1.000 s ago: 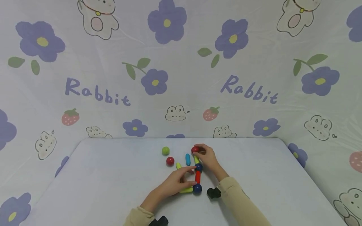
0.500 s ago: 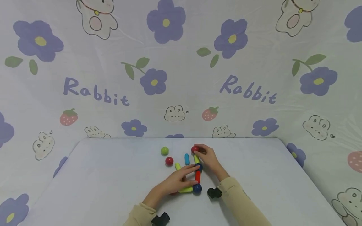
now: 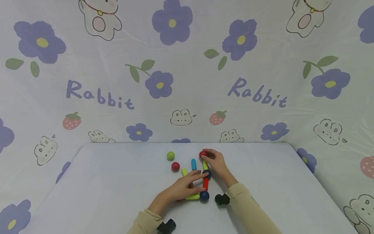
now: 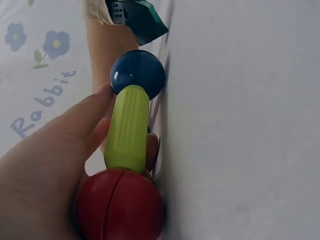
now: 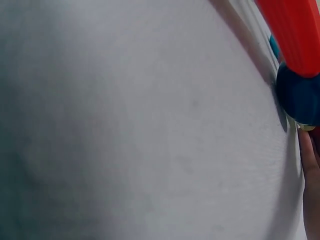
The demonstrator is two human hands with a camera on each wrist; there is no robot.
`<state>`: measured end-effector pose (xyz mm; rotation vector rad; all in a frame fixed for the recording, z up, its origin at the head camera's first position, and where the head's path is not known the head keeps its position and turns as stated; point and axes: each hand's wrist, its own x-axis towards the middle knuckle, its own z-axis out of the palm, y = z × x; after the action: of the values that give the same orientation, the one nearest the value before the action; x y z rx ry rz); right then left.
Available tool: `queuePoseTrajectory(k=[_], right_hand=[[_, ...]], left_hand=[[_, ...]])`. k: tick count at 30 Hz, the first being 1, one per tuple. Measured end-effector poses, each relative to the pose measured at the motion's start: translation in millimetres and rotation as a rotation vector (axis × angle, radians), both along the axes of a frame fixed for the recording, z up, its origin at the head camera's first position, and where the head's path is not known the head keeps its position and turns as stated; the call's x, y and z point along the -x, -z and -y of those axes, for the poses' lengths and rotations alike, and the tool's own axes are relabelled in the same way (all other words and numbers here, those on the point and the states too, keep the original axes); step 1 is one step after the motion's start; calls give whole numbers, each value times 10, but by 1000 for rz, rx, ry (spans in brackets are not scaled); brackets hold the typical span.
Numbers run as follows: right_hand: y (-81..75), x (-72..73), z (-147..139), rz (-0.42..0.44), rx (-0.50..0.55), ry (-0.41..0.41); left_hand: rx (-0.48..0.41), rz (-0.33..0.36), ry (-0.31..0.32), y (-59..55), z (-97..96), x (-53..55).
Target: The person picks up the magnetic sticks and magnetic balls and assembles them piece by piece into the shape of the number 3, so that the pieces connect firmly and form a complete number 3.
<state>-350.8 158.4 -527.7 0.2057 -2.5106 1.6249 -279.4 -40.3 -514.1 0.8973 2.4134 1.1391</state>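
Note:
My right hand (image 3: pixel 216 162) pinches a red ball (image 3: pixel 202 154) at the far end of a ball-and-rod chain. A yellow-green rod (image 3: pixel 205 165) joins this ball to a dark blue ball (image 3: pixel 208 173). From there a red rod (image 3: pixel 205 184) leads to a nearer blue ball (image 3: pixel 204 196). My left hand (image 3: pixel 179 189) lies alongside, index finger extended to the farther blue ball and thumb by the red rod's near end. In the left wrist view, another yellow-green rod (image 4: pixel 127 130) runs from the near blue ball (image 4: pixel 137 74) to a red ball (image 4: pixel 120 207), which the left hand mostly hides in the head view.
On the white table (image 3: pixel 117 182), a green ball (image 3: pixel 170 156), a loose red ball (image 3: pixel 175 166) and a blue rod (image 3: pixel 193 164) lie left of the chain. One more yellow-green rod (image 3: pixel 184 171) sticks out behind the left hand. Black wrist devices (image 3: pixel 222 199) hang at both sleeves.
My left hand has moved slightly right, its index finger now across the farther blue ball. The chain's far end and the right hand have shifted a little right; the right hand keeps its pinch.

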Motion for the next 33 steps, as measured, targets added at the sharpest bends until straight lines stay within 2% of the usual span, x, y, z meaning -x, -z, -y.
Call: queuePoseTrajectory(k=[3,9,16,19,22,24,26,30,33], right_hand=[[15,1,-16,47,35,25],[68,28,-36,113,60,67],[68,30,-39,121,90,51],[-45,-36,-21,127,91,32],[-240,-171,16,145,84,19],[-318,-214,28,156,82,13],[-251,-173,13,154,100,10],[-18,-15,-39,149,117,10],[42,21,-58,138,97,12]], left_hand=[[-21,19,-53,-41,-40,8],[-72,67,-226,-92,-182,56],[54,76,-362,-148,-362,130],[86,86,-381,-171,-419,147],[57,90,-375,-167,-445,160],[21,100,-371,-144,-449,168],[-17,118,-372,-118,-447,180],[-81,164,-384,-59,-438,197],[-111,178,-384,-43,-430,198]])
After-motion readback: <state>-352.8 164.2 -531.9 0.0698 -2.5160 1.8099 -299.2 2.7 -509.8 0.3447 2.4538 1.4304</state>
